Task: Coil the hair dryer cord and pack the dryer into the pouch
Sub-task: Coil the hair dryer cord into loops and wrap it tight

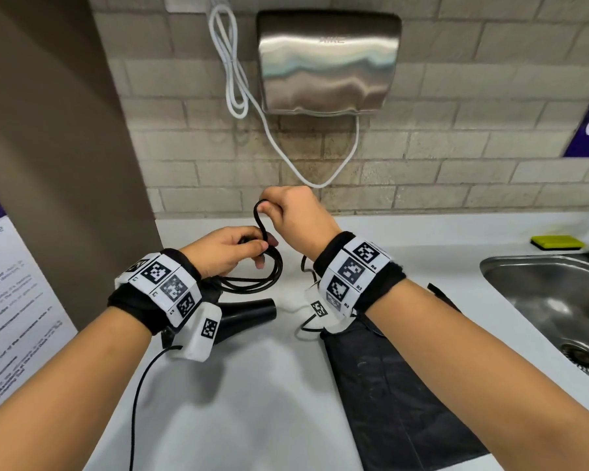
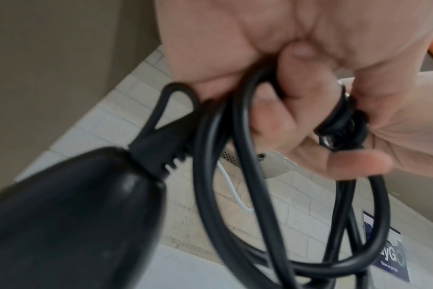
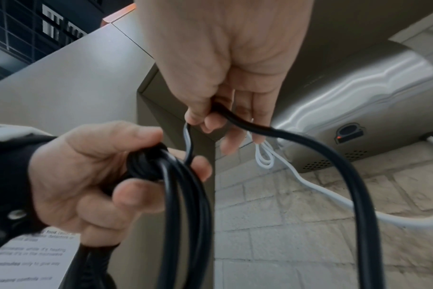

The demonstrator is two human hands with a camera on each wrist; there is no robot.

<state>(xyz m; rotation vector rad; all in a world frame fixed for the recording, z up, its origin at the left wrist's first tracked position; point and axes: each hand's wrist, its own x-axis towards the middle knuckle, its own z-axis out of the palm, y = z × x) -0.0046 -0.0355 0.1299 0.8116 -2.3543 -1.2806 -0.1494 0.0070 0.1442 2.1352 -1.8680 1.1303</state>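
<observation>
**Winding the last of the cord**

My left hand [image 1: 223, 248] is clenched round the gathered loops of the black cord [image 1: 269, 266], thumb pressing the bundle against my fingers. My right hand [image 1: 295, 212], a little higher and just beside it, pinches a free length of the same cord and arches it over the bundle. The hair dryer [image 1: 249, 312] sits below my left wrist, nozzle pointing right over the white table [image 1: 252, 402], and the dark pouch [image 1: 388, 402] lies flat on the table under my right forearm.

The cord looks rubbery and springy to me: it holds round loops and would likely spring open if I eased off, so I judge the crossing point of the loops is the place to keep hold. The dryer body looks rigid and smooth, best taken by the handle. The pouch seems limp cloth that will need its mouth held open.

The head view alone shows the pouch and nozzle. The left wrist view shows the ribbed strain relief [image 2: 161, 154] where cord meets dryer. The right wrist view shows both grips on the cord clearly.
</observation>
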